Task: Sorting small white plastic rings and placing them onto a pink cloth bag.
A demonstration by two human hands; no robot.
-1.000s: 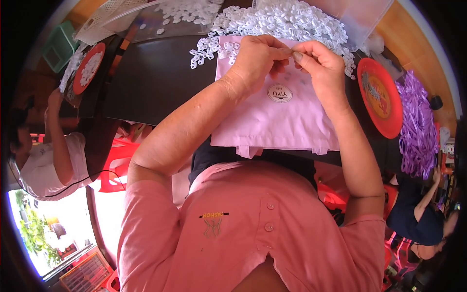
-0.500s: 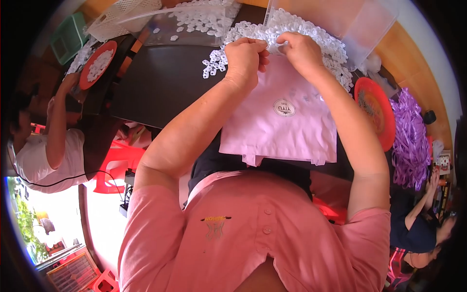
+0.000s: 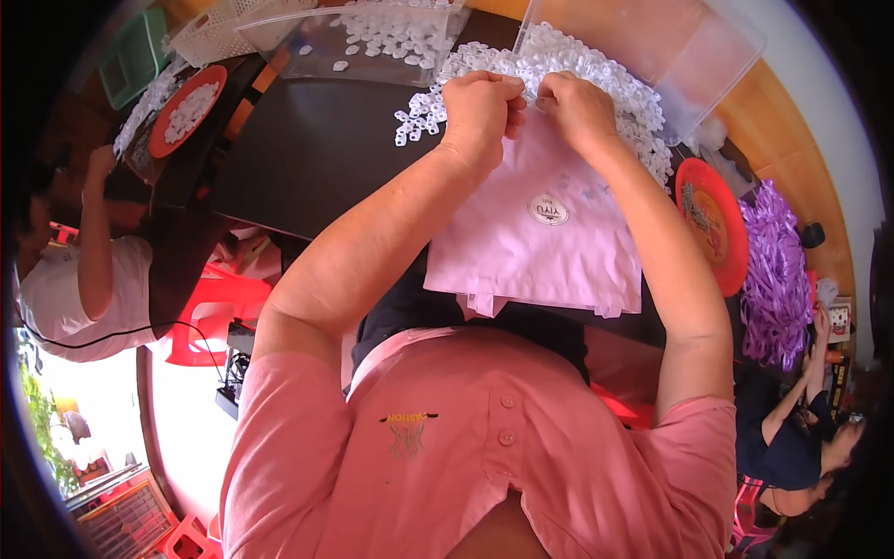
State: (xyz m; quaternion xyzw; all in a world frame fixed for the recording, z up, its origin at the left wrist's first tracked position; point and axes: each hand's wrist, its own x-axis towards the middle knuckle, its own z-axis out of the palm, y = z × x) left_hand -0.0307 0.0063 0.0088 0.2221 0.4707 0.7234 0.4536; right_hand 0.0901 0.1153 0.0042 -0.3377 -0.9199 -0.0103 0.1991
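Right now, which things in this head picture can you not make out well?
- Head view: whatever the left hand and right hand pinch is hidden by the fingers.
- Top edge of the pink bag: covered by both hands.
- Shape of each small white plastic piece: too small.
- Purple ribbon bundle: bent near the rim.

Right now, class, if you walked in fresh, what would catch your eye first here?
Two hands, the left hand and right hand, meet at the top edge of a pale pink bag on the dark table. Just beyond them spreads a heap of small white rings, with a purple ribbon bundle at far right.
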